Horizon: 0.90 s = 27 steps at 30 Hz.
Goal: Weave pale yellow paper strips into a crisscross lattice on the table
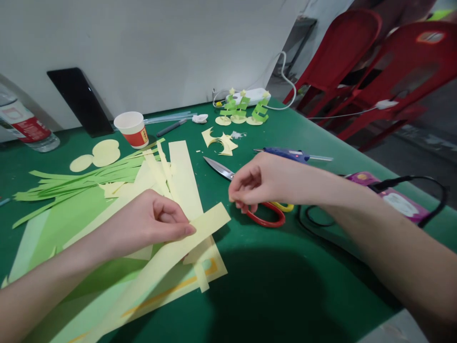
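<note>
My left hand [152, 224] pinches a long pale yellow paper strip [210, 220] between thumb and fingers, its free end sticking out to the right above other yellow strips [182, 176] and green sheets [67, 224]. My right hand [262, 183] hovers over the red-handled scissors [266, 214] lying on the green table [278, 286]. Its fingers are curled together in a pinch on a tiny pale scrap I can barely see.
A blue glue gun [285, 153] lies behind my right hand, its black cable [410, 183] looping right. Thin green strips [71, 183], yellow discs [103, 152], a paper cup [133, 128], a water bottle [24, 126], small paper trees [243, 110] and red chairs [374, 62] surround.
</note>
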Tool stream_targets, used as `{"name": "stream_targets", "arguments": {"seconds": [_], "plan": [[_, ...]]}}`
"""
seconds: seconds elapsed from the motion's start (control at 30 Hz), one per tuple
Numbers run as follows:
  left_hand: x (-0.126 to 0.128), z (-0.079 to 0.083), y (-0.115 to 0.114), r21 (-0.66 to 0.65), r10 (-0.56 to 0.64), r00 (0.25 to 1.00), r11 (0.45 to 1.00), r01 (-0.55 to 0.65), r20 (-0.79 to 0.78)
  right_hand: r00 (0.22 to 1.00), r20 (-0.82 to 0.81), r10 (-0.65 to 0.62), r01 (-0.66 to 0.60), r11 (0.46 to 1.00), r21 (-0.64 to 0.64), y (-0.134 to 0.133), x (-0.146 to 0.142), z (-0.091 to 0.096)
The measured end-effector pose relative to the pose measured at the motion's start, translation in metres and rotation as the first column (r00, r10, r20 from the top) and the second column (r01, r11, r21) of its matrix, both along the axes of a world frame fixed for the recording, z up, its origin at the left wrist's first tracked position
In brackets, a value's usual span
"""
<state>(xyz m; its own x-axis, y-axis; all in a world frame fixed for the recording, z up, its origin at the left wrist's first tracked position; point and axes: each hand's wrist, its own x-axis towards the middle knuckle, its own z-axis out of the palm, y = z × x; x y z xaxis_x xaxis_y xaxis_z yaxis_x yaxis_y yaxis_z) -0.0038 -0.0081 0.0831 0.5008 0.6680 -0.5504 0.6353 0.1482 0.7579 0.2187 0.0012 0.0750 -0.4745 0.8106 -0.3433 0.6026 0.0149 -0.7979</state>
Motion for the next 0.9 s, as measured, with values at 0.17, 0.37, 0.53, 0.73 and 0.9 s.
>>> {"name": "stream_targets", "arguments": {"seconds": [0.17,0.37,0.53,0.73,0.9], "plan": [[-0.001,-0.002,-0.002,-0.022,-0.008,1.0,1.0,0.008,-0.012,0.996,-0.047,0.072,-0.066,0.991,0.116,-0.006,-0.008,-0.002],[-0.001,-0.007,-0.004,0.011,-0.084,0.996,0.996,0.083,0.038,0.986,-0.156,0.063,-0.063,0.998,0.005,-0.024,-0.028,-0.005],[0.0,-0.014,-0.006,0.025,-0.151,0.987,0.988,0.15,0.054,0.989,-0.135,0.058,-0.065,0.997,-0.046,-0.024,-0.03,-0.005],[0.0,-0.016,-0.007,0.008,-0.114,0.993,0.993,0.114,0.037,0.985,-0.175,-0.008,-0.026,0.981,-0.191,-0.019,-0.022,-0.008],[-0.006,-0.012,-0.007,-0.064,-0.093,0.996,0.994,0.092,-0.015,0.979,-0.186,-0.084,0.042,0.974,-0.221,-0.016,-0.002,-0.008]]}}
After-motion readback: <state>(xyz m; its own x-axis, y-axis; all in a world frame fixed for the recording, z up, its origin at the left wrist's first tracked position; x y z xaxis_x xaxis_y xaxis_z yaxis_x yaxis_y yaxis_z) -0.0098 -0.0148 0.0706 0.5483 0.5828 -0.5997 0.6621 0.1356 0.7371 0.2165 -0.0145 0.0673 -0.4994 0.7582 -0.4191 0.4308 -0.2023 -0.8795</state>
